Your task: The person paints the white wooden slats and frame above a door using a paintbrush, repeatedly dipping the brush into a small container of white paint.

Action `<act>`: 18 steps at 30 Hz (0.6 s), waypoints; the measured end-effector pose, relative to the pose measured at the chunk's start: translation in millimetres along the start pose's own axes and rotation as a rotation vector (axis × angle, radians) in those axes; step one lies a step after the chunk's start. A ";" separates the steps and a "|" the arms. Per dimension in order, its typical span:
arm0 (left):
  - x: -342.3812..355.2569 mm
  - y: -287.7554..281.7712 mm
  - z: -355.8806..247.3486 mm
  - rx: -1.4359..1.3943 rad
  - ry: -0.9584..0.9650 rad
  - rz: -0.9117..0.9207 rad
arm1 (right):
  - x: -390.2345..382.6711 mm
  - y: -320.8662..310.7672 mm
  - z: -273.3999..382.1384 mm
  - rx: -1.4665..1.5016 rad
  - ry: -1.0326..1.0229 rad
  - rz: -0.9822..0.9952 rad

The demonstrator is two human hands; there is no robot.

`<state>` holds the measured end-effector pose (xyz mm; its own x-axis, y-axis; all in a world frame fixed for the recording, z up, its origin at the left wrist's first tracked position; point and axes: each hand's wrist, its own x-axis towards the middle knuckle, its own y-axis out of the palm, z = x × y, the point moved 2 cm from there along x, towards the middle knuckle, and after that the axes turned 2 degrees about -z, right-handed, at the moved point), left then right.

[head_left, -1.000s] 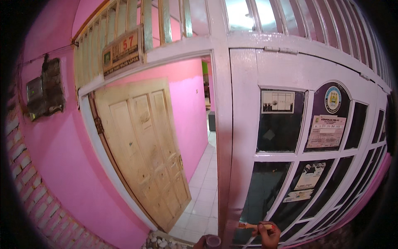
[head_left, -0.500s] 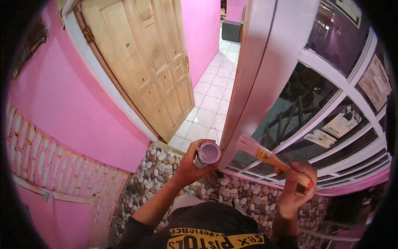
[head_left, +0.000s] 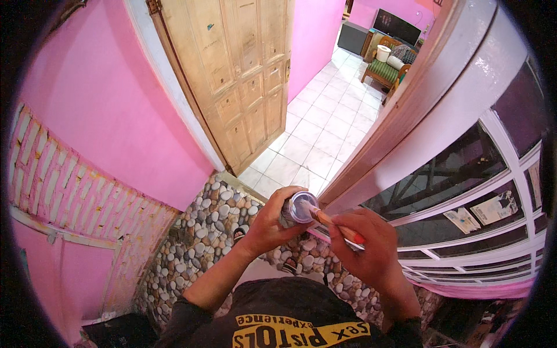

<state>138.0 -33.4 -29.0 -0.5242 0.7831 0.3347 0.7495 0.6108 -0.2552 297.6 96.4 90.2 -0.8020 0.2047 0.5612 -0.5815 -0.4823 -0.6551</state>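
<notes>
My left hand (head_left: 271, 223) is wrapped round a small clear cup of pale paint (head_left: 292, 210), held upright in front of my body. In my right hand (head_left: 366, 240) is a paintbrush (head_left: 331, 219) with a wooden handle and a red tip at its end. The brush slants down to the left, and its bristles are inside the cup's mouth, so they show only in part. Just beyond the hands rises the door frame post (head_left: 400, 116), brown on its inner face and pale pink on its broad side.
A pale wooden door (head_left: 238, 75) stands ajar at the left, beside a pink wall (head_left: 116, 104). White floor tiles (head_left: 328, 116) lead to a green chair (head_left: 383, 71). At the right is a white-framed window (head_left: 452, 197). Pebbled ground (head_left: 203, 243) lies below me.
My right hand has brought the paintbrush left from the window frame and down into the cup. My view has turned right, showing more of the room. The left hand still holds the cup.
</notes>
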 end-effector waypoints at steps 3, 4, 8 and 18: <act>-1.3 -1.0 2.3 0.069 0.079 -0.027 | 11.2 15.9 -2.6 -0.019 -0.023 0.092; -1.4 -0.7 2.5 0.065 0.083 -0.021 | 12.5 19.7 -4.4 -0.042 -0.033 0.136; -1.1 3.1 4.4 0.059 0.083 -0.013 | 10.4 23.5 -13.2 0.009 -0.064 0.153; 3.1 15.3 2.2 0.059 0.044 -0.028 | 4.2 -1.1 -30.3 0.063 0.135 0.006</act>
<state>146.9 -21.4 -33.9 -0.5258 0.7603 0.3814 0.7090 0.6394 -0.2974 290.7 123.6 78.0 -0.8189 0.3126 0.4813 -0.5705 -0.5353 -0.6229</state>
